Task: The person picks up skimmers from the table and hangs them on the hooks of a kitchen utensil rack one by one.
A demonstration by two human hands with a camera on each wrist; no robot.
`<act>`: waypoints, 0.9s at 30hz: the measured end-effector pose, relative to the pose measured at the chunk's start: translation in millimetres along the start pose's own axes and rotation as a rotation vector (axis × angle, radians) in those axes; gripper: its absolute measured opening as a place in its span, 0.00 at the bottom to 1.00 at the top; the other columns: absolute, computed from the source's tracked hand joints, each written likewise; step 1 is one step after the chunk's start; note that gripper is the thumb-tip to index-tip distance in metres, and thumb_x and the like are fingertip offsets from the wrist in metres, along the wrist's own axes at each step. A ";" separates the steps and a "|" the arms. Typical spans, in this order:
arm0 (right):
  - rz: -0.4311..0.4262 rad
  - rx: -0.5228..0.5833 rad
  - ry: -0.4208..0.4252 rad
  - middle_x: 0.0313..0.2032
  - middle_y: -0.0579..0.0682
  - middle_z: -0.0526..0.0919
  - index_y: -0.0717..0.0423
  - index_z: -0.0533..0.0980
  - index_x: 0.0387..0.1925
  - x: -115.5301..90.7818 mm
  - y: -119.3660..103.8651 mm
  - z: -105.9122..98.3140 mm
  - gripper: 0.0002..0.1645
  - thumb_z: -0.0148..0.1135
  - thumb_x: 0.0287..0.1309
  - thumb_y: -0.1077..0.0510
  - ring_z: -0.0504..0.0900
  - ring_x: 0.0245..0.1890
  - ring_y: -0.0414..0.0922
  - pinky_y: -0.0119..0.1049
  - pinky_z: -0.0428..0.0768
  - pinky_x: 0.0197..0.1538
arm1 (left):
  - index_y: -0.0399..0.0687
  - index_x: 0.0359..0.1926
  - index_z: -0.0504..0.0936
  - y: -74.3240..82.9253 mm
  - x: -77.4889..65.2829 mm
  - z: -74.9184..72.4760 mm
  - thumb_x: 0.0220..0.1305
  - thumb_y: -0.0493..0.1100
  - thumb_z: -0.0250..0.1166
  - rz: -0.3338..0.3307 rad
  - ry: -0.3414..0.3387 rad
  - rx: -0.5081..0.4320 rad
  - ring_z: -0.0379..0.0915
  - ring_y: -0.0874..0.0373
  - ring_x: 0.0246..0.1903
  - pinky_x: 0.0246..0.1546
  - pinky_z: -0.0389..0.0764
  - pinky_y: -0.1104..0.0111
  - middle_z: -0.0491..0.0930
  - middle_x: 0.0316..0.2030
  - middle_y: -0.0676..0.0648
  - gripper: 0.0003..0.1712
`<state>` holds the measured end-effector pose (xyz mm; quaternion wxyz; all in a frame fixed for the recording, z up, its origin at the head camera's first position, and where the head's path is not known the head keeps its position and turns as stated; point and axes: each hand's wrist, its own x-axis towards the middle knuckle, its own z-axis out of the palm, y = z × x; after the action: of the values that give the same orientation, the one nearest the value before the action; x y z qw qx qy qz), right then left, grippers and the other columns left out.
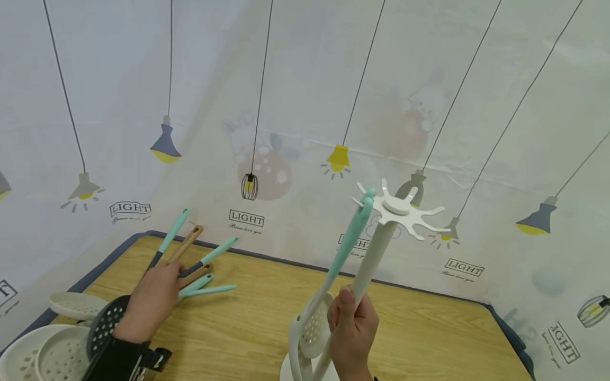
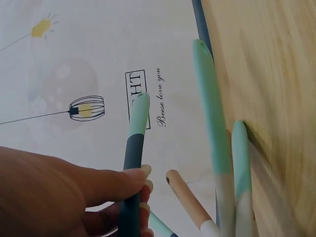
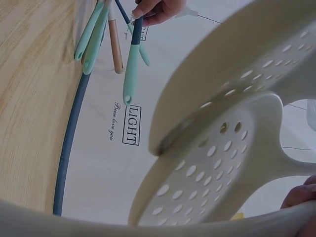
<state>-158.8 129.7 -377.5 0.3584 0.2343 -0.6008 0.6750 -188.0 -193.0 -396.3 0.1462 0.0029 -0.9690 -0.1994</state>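
My left hand (image 1: 159,296) pinches a utensil handle (image 2: 133,150), dark with a mint end, between thumb and fingers. Its head cannot be told apart from the pile by the wrist. My right hand (image 1: 351,328) grips the white pole (image 1: 374,259) of a utensil stand, which leans a little to the right. A white hook ring (image 1: 405,209) tops the pole. On one hook hangs a utensil with a mint handle (image 1: 350,233). Pale perforated heads (image 3: 210,173) hang beside the pole, close to the right wrist camera.
More mint and wooden handles (image 1: 186,243) fan out around the left hand. White perforated heads (image 1: 64,354) and a black perforated one (image 1: 107,323) lie at the table's left. Behind the wooden table (image 1: 429,323) stands a lamp-printed backdrop (image 1: 305,106).
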 end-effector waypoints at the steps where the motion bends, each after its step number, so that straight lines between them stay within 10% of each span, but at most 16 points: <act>1: -0.005 0.005 -0.006 0.13 0.52 0.61 0.68 0.64 0.24 0.4 0.4 -0.5 0.19 0.45 0.76 0.69 0.58 0.09 0.41 0.30 0.58 0.10 | 0.31 0.46 0.82 1.5 0.2 -0.1 0.64 0.33 0.68 0.009 0.003 -0.014 0.79 0.46 0.31 0.28 0.79 0.58 0.81 0.34 0.37 0.11; 12: 0.009 0.135 -0.168 0.12 0.55 0.60 0.70 0.64 0.26 7.3 -0.1 -10.7 0.17 0.40 0.75 0.72 0.59 0.10 0.46 0.34 0.62 0.10 | 0.39 0.44 0.81 18.1 -0.6 -4.2 0.66 0.33 0.67 0.152 0.083 -0.121 0.76 0.52 0.35 0.32 0.77 0.61 0.80 0.38 0.42 0.07; 27: 0.091 0.579 -0.645 0.15 0.58 0.59 0.72 0.60 0.29 23.4 18.5 -33.3 0.18 0.30 0.75 0.65 0.58 0.11 0.51 0.41 0.63 0.12 | 0.38 0.46 0.84 35.9 -0.8 -17.0 0.72 0.35 0.60 0.161 -0.012 -0.272 0.71 0.57 0.33 0.31 0.71 0.67 0.82 0.37 0.45 0.08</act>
<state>-183.9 166.6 -377.5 0.0417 0.4972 -0.4778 0.7230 -180.4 -166.5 -367.7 0.1549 -0.0958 -0.9310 -0.3164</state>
